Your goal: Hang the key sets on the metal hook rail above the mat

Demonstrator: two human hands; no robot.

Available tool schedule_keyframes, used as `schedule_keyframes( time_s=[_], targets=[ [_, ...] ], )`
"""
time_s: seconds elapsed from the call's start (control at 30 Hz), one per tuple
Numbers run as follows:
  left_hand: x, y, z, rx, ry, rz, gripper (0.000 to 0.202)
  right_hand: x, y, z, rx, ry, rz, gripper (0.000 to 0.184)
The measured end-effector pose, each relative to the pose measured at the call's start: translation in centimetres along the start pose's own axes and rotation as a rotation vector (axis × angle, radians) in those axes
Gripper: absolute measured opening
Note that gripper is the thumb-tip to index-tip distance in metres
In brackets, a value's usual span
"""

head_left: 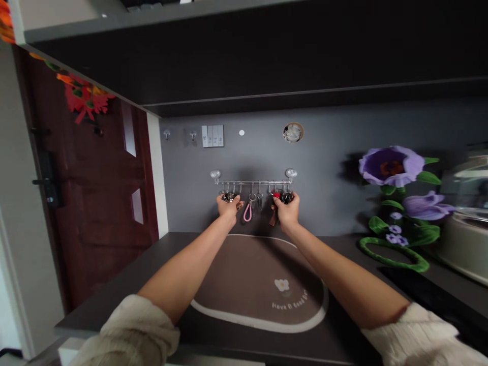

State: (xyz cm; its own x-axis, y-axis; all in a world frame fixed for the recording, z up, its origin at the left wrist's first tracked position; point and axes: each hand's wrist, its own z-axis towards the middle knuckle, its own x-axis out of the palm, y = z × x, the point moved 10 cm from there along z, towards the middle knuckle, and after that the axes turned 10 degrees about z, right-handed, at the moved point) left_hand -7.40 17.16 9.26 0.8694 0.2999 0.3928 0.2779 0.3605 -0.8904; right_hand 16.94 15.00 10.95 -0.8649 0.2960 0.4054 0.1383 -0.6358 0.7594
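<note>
Perhaps keys (pink loop between hands)

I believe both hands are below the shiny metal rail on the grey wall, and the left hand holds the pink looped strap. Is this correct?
Not quite: the left hand does not hold the pink looped strap; in the head view, the strap hangs from the shiny metal rail, between this hand and the right hand. Both are below the rail on the grey wall.
</note>
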Motion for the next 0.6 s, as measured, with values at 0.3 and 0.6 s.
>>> schedule_keyframes(
  time_s=[0.3,0.6],
  targets=[
    [0.1,-1.9,0.0,0.003,-0.066,0.033,0.046,0.5,0.3,2.4,0.003,-0.034,0.052,0.069],
    [1.6,-2.0,2.0,-0.187,-0.058,-0.111,0.019,1.2,3.5,4.4,0.019,-0.011,0.025,0.05]
  ],
)
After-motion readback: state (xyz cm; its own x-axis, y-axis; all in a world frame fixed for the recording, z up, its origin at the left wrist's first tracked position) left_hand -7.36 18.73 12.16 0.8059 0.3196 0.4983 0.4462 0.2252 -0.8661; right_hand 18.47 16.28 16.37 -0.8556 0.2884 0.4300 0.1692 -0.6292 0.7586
